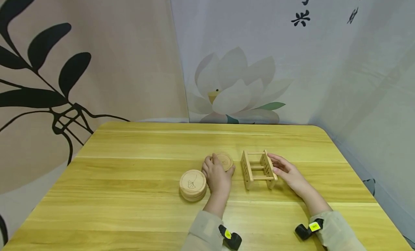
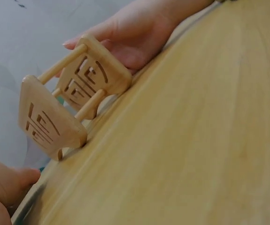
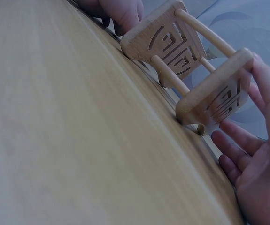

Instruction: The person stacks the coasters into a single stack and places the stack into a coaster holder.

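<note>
My left hand [image 1: 218,177] lies over a round wooden coaster [image 1: 225,161], its fingers and thumb spread to opposite edges of the disc. A stack of wooden coasters [image 1: 193,182], the top one engraved with a leaf, stands just left of that hand. To the right is an upright wooden coaster rack [image 1: 258,168] with two cut-out side panels joined by rods. My right hand [image 1: 290,175] touches the outside of its right panel; in the right wrist view the thumb meets the panel's upper corner and the loosely bent fingers [image 3: 240,143] sit lower down.
The wooden table [image 1: 129,207] has rounded far corners. Behind it hangs a cloth backdrop [image 1: 246,27] printed with a lotus, leaves and characters. Black wrist cameras [image 1: 232,241] are strapped at both sleeves.
</note>
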The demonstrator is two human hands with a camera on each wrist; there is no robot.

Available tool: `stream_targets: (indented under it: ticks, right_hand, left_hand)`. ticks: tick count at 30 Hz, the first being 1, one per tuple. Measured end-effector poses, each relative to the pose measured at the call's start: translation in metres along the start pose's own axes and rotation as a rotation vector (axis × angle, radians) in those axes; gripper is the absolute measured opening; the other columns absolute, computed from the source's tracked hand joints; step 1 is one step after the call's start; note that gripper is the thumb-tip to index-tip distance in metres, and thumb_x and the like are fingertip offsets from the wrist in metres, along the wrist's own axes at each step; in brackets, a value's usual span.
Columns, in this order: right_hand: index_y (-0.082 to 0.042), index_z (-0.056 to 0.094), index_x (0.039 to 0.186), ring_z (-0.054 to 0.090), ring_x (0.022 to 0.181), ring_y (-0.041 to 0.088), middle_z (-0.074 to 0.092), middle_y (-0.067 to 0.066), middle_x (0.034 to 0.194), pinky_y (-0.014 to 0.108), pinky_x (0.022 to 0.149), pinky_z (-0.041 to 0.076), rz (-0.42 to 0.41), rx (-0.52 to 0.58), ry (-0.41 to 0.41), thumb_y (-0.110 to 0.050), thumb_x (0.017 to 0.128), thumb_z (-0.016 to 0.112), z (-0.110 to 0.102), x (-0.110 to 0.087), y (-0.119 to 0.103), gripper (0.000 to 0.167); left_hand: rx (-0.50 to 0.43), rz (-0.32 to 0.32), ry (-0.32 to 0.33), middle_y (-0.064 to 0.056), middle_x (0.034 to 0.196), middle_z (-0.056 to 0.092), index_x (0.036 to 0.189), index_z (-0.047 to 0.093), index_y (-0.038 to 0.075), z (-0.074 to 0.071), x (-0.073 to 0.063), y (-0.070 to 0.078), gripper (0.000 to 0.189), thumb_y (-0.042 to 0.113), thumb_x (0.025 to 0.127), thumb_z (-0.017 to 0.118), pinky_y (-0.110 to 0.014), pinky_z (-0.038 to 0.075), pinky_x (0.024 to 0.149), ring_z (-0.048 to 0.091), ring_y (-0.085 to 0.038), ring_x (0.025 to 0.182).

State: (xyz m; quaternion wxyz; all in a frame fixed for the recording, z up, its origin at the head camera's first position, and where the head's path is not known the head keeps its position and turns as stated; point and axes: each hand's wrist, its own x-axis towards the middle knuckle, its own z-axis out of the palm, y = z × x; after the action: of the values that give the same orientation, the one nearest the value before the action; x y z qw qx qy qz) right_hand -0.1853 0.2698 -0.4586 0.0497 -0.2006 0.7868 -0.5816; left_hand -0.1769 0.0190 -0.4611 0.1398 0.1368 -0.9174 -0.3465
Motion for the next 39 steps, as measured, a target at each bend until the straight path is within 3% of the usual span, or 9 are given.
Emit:
stream_targets:
  ticks: [8, 26, 39]
  right_hand:
    - [-0.004, 0.037, 0.146, 0.05, 0.113, 0.006, 0.046, 0.026, 0.134, 0.018, 0.09, 0.041, -0.004, -0.007, 0.015, -0.009, 0.1, 0.05, 0.0, 0.002, 0.003, 0.048]
    - [-0.002, 0.034, 0.147, 0.049, 0.114, 0.008, 0.045, 0.027, 0.135, 0.018, 0.09, 0.041, -0.013, -0.007, 0.0, -0.008, 0.1, 0.049, 0.001, 0.0, 0.0, 0.049]
    - [-0.004, 0.037, 0.146, 0.05, 0.113, 0.006, 0.045, 0.025, 0.135, 0.017, 0.09, 0.041, -0.009, -0.022, 0.009, -0.011, 0.1, 0.05, 0.0, 0.001, 0.003, 0.048]
  left_hand:
    - [-0.086, 0.016, 0.035, -0.015, 0.133, 0.042, 0.143, 0.042, 0.0, -0.001, 0.003, 0.0, 0.091, 0.043, 0.073, 0.082, -0.045, 0.026, 0.104, 0.034, -0.031, 0.123]
    - [-0.113, 0.108, 0.1, -0.012, 0.13, 0.044, 0.14, 0.047, 0.002, -0.007, 0.0, 0.01, 0.089, 0.043, 0.071, 0.083, -0.046, 0.034, 0.095, 0.038, -0.03, 0.12]
    - [-0.134, 0.15, 0.122, -0.011, 0.132, 0.044, 0.139, 0.048, 0.002, -0.024, 0.0, 0.024, 0.087, 0.043, 0.07, 0.084, -0.046, 0.033, 0.098, 0.038, -0.03, 0.123]
